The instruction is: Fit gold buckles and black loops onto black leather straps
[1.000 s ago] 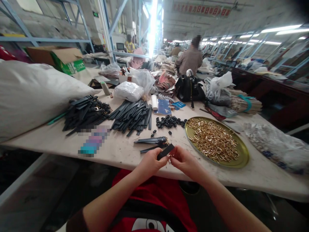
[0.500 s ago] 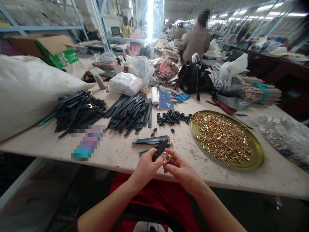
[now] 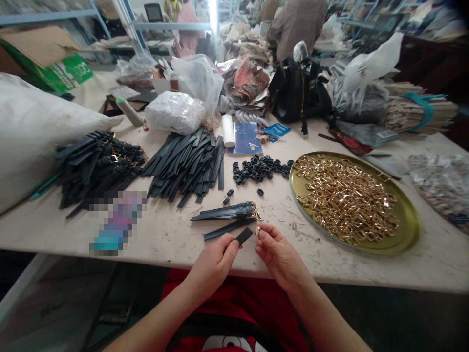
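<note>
Near the table's front edge, my left hand [image 3: 216,256] pinches a black strap [image 3: 244,236], whose flat end points up and right. My right hand [image 3: 276,252] is closed on a small gold buckle [image 3: 258,231], partly hidden by the fingers. A small gap separates strap end and buckle. Just beyond my hands lies a bundle of black straps with gold buckles [image 3: 227,211]. Small black loops [image 3: 261,168] are heaped farther back. To the right, a round gold tray [image 3: 410,230] holds a heap of gold buckles [image 3: 348,198].
Loose black straps [image 3: 186,164] and buckled straps [image 3: 98,164] lie left, beside a large white sack [image 3: 36,137]. A white roll [image 3: 227,131], blue booklet [image 3: 247,139] and black bag [image 3: 298,93] stand or lie farther back. A person [image 3: 296,27] is beyond the table.
My hands have moved apart, and the gold buckle is now away from the strap end. The strap has tilted lower. The view has dipped toward the table.
</note>
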A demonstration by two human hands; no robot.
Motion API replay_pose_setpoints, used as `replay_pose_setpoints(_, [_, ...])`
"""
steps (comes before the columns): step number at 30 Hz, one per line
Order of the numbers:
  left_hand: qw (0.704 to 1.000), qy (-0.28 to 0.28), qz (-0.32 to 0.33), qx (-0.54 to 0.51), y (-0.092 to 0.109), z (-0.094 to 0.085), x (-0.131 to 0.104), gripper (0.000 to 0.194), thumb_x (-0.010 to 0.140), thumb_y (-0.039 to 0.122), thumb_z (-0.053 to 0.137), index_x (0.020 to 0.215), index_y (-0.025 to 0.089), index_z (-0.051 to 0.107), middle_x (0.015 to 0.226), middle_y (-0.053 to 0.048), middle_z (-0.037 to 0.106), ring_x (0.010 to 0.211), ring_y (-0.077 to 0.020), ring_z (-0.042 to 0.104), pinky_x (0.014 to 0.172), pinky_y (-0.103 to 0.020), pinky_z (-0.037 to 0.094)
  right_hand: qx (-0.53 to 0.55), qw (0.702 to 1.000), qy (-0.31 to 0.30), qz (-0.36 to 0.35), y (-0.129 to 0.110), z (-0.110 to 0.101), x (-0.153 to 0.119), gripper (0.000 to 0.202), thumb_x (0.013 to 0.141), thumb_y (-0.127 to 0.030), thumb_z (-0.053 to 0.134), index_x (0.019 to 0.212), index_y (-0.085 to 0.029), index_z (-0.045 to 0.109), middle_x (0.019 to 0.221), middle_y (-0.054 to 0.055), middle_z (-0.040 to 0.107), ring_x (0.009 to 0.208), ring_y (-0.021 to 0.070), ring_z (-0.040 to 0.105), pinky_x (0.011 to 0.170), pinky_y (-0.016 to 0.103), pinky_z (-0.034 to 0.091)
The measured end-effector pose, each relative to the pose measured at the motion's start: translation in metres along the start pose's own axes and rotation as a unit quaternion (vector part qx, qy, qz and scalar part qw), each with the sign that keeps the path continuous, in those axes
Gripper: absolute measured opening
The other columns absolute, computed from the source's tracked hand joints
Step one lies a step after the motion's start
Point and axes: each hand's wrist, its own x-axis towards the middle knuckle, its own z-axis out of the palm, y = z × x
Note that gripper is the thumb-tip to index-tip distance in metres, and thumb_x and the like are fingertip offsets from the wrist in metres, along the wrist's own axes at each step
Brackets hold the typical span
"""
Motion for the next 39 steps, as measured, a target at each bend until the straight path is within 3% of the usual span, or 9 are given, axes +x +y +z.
replay_pose_setpoints(4, [0.998, -0.037, 0.014, 0.042, -0.004, 0.001, -0.001, 0.032, 0.088, 0.037, 0.032, 0.080, 0.018, 0.056, 0.073, -0.001, 0.058, 0.069, -0.0143, 0.051, 0.064, -0.023, 0.036, 0.071, 0.995, -0.001, 0.075, 0.010, 0.003, -0.004, 0.025, 0.060, -0.028, 0.075, 0.080, -0.022, 0.062, 0.062, -0.007, 0.055, 0.052, 0.0037, 0.050, 0.053, 0.016, 0.045])
replay_pose_setpoints(9, [0.996, -0.066, 0.036, 0.051, 0.001, 0.005, 0.000, 0.028, 0.087, 0.032, 0.033, 0.074, 0.019, 0.054, 0.072, -0.001, 0.060, 0.067, -0.0147, 0.052, 0.065, -0.024, 0.036, -0.055, 0.998, -0.010, -0.013, 0.022, 0.004, -0.013, 0.019, 0.067, -0.032, 0.070, 0.077, -0.018, 0.062, 0.062, -0.005, 0.056, 0.050, 0.0058, 0.047, 0.051, 0.019, 0.041])
replay_pose_setpoints(13, [0.999, -0.053, 0.001, -0.002, 0.001, 0.009, -0.004, 0.013, 0.080, 0.025, 0.041, 0.083, 0.018, 0.052, 0.076, 0.000, 0.058, 0.069, -0.0143, 0.051, 0.064, -0.024, 0.037, -0.159, 0.985, 0.000, -0.073, 0.026, 0.004, -0.019, 0.019, 0.067, -0.034, 0.069, 0.074, -0.019, 0.061, 0.062, -0.003, 0.058, 0.056, 0.0100, 0.050, 0.056, 0.023, 0.042])
replay_pose_setpoints(21, [0.987, -0.060, -0.052, -0.138, -0.012, 0.016, -0.019, 0.020, 0.081, 0.036, 0.042, 0.073, 0.017, 0.045, 0.054, 0.006, 0.047, 0.049, -0.0078, 0.039, 0.049, -0.020, 0.030, -0.174, 0.982, -0.016, -0.066, 0.030, 0.008, -0.037, 0.022, 0.073, -0.040, 0.061, 0.074, -0.018, 0.057, 0.069, -0.001, 0.061, 0.063, 0.0135, 0.055, 0.062, 0.027, 0.047])
replay_pose_setpoints(29, [0.979, -0.056, -0.054, -0.187, -0.008, 0.019, -0.038, 0.013, 0.078, 0.028, 0.042, 0.069, 0.018, 0.044, 0.050, 0.007, 0.048, 0.043, -0.0060, 0.037, 0.048, -0.019, 0.030, -0.125, 0.989, -0.032, -0.072, 0.035, 0.015, -0.054, 0.020, 0.079, -0.039, 0.053, 0.074, -0.019, 0.051, 0.061, -0.003, 0.055, 0.053, 0.0104, 0.049, 0.052, 0.024, 0.043])
replay_pose_setpoints(31, [0.982, -0.046, -0.050, -0.176, -0.008, 0.020, -0.042, 0.014, 0.077, 0.028, 0.042, 0.068, 0.018, 0.044, 0.050, 0.007, 0.048, 0.044, -0.0067, 0.038, 0.048, -0.019, 0.030, -0.218, 0.967, -0.002, -0.131, 0.037, 0.012, -0.059, 0.020, 0.080, -0.038, 0.051, 0.074, -0.019, 0.052, 0.064, -0.002, 0.055, 0.056, 0.0120, 0.051, 0.054, 0.025, 0.043])
replay_pose_setpoints(36, [0.996, 0.009, -0.012, -0.085, -0.009, 0.023, -0.054, 0.016, 0.077, 0.028, 0.042, 0.063, 0.019, 0.041, 0.052, 0.006, 0.047, 0.049, -0.0091, 0.041, 0.048, -0.021, 0.028, -0.441, 0.828, 0.009, -0.347, 0.040, 0.004, -0.074, 0.007, 0.079, -0.027, 0.052, 0.080, -0.023, 0.058, 0.077, 0.004, 0.061, 0.073, 0.0184, 0.056, 0.069, 0.033, 0.045])
replay_pose_setpoints(37, [0.998, 0.015, -0.005, -0.067, -0.008, 0.022, -0.057, 0.016, 0.077, 0.027, 0.042, 0.063, 0.019, 0.040, 0.052, 0.006, 0.047, 0.050, -0.0093, 0.042, 0.048, -0.021, 0.027, -0.447, 0.818, -0.001, -0.362, 0.040, 0.003, -0.076, 0.005, 0.078, -0.026, 0.054, 0.080, -0.024, 0.058, 0.079, 0.004, 0.061, 0.076, 0.0189, 0.056, 0.071, 0.033, 0.044])
replay_pose_setpoints(39, [0.998, -0.005, 0.000, -0.064, -0.005, 0.019, -0.063, 0.017, 0.077, 0.028, 0.043, 0.064, 0.019, 0.040, 0.052, 0.006, 0.049, 0.050, -0.0095, 0.043, 0.048, -0.021, 0.028, -0.426, 0.842, -0.007, -0.330, 0.038, 0.003, -0.079, 0.004, 0.076, -0.027, 0.057, 0.076, -0.024, 0.057, 0.074, 0.002, 0.059, 0.070, 0.0175, 0.055, 0.065, 0.030, 0.044])
